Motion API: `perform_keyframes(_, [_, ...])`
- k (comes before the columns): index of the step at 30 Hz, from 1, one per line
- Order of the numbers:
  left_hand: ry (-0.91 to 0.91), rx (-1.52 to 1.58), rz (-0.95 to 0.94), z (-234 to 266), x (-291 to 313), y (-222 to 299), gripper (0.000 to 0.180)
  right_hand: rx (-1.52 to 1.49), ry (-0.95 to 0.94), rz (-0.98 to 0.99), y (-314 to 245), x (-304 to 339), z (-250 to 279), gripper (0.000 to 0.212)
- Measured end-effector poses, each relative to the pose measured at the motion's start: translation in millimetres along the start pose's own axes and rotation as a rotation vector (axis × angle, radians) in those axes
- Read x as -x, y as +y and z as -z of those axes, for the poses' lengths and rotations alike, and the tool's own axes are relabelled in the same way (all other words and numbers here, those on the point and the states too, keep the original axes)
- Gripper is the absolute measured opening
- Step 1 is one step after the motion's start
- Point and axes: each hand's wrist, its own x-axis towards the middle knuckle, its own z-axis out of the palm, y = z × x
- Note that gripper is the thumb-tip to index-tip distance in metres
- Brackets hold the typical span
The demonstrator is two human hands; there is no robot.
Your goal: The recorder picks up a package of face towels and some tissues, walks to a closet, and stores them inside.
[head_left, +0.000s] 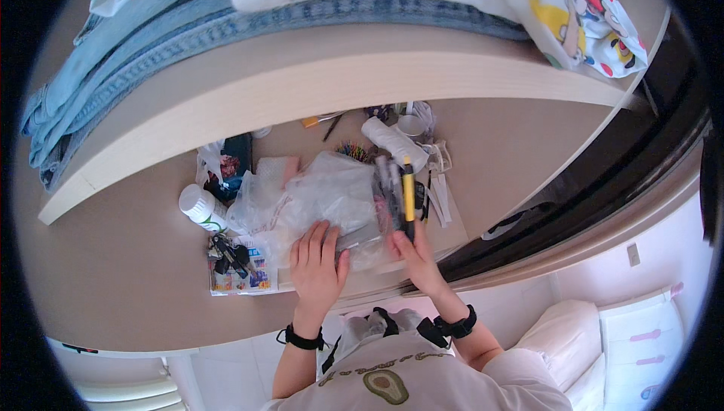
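Note:
A crumpled clear plastic bag (324,185) lies on the shelf in front of me. My left hand (318,264) rests on its near edge with the fingers stretched out flat. In my right hand (419,264) is a slim yellow and black pen-like stick (409,192), gripped near its dark lower end and pointing away from me. Just left of it, against the bag, is a blurred bundle of greyish, see-through slim items (388,185); whether my right hand holds these too is hidden.
To the left stand a white bottle (200,206) and a black tangled item (230,254) on a printed packet (260,281). Behind the bag lie a white roll (394,144), a bristly multicoloured thing (352,151) and a white cup (409,126). Folded jeans (173,49) cover the upper shelf (317,72).

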Motion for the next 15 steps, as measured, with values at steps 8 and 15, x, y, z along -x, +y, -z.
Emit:
perform_keyframes(8, [-0.044,0.005,0.015,-10.2,-0.7,1.8,0.035,0.934,0.287,0.213,-59.2,20.7,46.3,0.045])
perform_keyframes(15, [-0.046,-0.006,-0.015,-15.0,-7.5,6.5,0.034,1.303,0.289,-0.112,-50.9,23.2,57.5,0.058])
